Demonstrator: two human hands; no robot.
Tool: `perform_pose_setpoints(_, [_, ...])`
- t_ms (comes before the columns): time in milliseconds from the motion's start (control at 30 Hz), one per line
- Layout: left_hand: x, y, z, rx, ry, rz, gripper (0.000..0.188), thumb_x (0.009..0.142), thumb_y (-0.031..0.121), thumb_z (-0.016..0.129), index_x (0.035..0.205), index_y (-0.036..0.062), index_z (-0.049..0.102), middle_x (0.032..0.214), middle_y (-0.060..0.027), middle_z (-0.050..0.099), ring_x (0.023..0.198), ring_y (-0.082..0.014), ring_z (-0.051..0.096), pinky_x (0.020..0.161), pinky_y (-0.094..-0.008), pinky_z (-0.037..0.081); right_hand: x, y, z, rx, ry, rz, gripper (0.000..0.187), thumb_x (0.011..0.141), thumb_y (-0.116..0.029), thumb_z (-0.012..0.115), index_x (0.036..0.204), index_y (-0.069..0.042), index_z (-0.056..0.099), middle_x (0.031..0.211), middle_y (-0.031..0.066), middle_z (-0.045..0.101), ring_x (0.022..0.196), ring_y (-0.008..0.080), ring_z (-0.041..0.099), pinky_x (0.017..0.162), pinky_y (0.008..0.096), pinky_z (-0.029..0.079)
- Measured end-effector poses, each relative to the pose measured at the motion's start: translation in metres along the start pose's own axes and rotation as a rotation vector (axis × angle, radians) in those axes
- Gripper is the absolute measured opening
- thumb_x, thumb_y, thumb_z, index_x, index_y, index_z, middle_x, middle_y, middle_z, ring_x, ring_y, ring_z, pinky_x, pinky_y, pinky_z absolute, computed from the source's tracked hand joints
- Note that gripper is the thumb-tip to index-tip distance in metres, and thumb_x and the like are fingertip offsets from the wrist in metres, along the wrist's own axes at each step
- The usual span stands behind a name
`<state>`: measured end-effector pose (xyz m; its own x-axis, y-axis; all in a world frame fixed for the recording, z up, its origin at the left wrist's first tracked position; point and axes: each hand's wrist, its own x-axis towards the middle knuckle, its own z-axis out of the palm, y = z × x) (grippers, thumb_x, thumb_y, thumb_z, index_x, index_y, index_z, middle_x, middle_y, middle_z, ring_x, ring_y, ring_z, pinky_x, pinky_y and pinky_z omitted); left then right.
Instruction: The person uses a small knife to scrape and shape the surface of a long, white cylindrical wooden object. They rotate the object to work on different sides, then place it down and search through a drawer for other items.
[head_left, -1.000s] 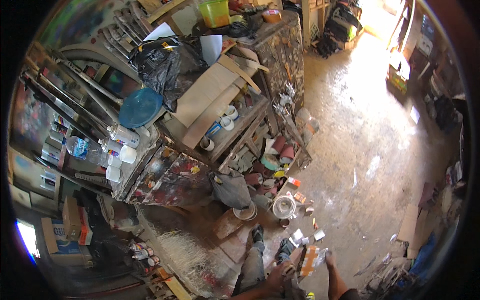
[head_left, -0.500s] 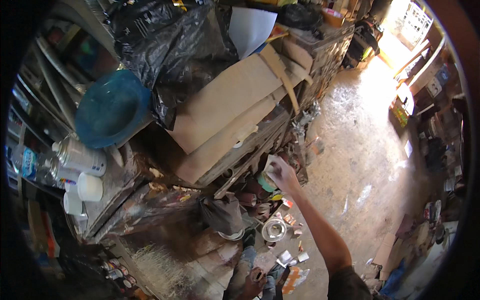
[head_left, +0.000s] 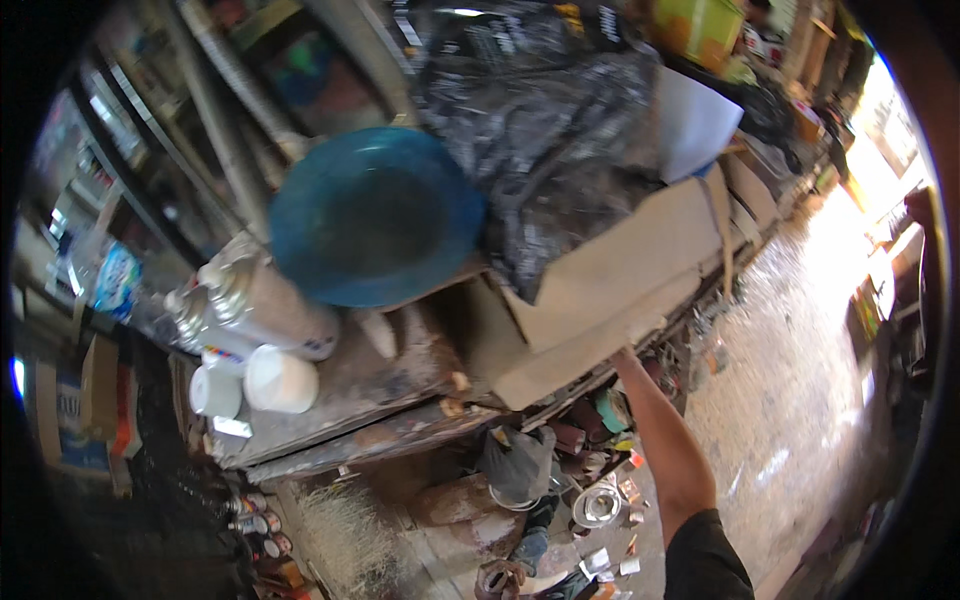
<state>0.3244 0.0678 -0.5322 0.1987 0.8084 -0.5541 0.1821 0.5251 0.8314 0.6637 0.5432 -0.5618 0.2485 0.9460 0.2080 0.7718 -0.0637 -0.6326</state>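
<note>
The right hand (head_left: 624,357), arm (head_left: 664,436) stretched forward, is mostly hidden at the edge of a flat tan cardboard sheet (head_left: 612,272) beside a crumpled black plastic bag (head_left: 560,135); its grip cannot be told. The left hand (head_left: 498,579) curls low, contents unclear.

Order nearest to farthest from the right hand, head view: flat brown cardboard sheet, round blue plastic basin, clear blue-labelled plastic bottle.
1. Brown cardboard sheet, edge at the right hand
2. Round blue basin, left of the sheet
3. Clear plastic bottle, far left

Right grip (head_left: 624,357) mostly hidden by cardboard (head_left: 615,280); left grip (head_left: 499,577) too small to tell if holding
</note>
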Motion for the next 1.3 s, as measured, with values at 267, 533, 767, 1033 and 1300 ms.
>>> perform_pose_setpoints(267, [0.030,0.067,-0.013,0.001,0.283,0.459,0.017,0.083,0.010,0.063,0.099,0.0094,0.057,0.102,-0.0122,0.057,0.092,-0.0288,0.056,0.080,-0.0398,0.045,-0.016,0.008,-0.010,-0.019,-0.016,0.023,0.026,0.089,-0.014,0.065,0.108,0.002,0.060,0.090,0.0114,0.067,0.084,0.0235,0.065,0.075,0.0367,0.051])
perform_pose_setpoints(533, [-0.002,0.138,-0.109,-0.111,0.813,0.590,0.014,0.097,0.020,0.051,0.097,0.0068,0.047,0.082,-0.0092,0.055,0.071,-0.0218,0.054,0.067,-0.0370,0.046,-0.037,0.008,-0.007,0.084,0.033,-0.016,0.021,0.092,-0.014,0.062,0.104,0.003,0.063,0.089,0.0096,0.068,0.086,0.0209,0.064,0.076,0.0346,0.051])
perform_pose_setpoints(767, [0.015,0.107,-0.163,-0.002,1.065,0.520,0.020,0.105,0.021,0.045,0.111,0.0044,0.037,0.089,-0.0062,0.052,0.078,-0.0147,0.050,0.072,-0.0314,0.042,-0.109,-0.051,-0.062,0.305,0.086,0.042,0.023,0.098,-0.012,0.052,0.108,0.002,0.067,0.097,0.0087,0.069,0.088,0.0157,0.062,0.079,0.0281,0.050])
perform_pose_setpoints(1033, [0.048,0.057,-0.183,0.039,1.176,0.623,0.045,0.101,0.038,0.051,0.123,0.0008,0.036,0.093,-0.0087,0.052,0.079,-0.0176,0.052,0.072,-0.0350,0.048,-0.335,-0.069,-0.170,0.270,-0.031,0.337,0.025,0.100,-0.011,0.051,0.113,0.004,0.067,0.088,0.0049,0.066,0.077,0.0128,0.058,0.069,0.0266,0.045])
perform_pose_setpoints(1300, [0.070,0.000,-0.159,0.328,1.221,0.419,0.060,0.103,0.035,0.044,0.141,-0.0076,0.027,0.133,-0.0301,0.037,0.121,-0.0417,0.042,0.105,-0.0531,0.031,-0.608,-0.064,-0.257,0.325,0.046,0.863,0.032,0.102,-0.026,0.051,0.110,0.000,0.067,0.068,0.0005,0.055,0.058,0.0070,0.050,0.048,0.0219,0.040])
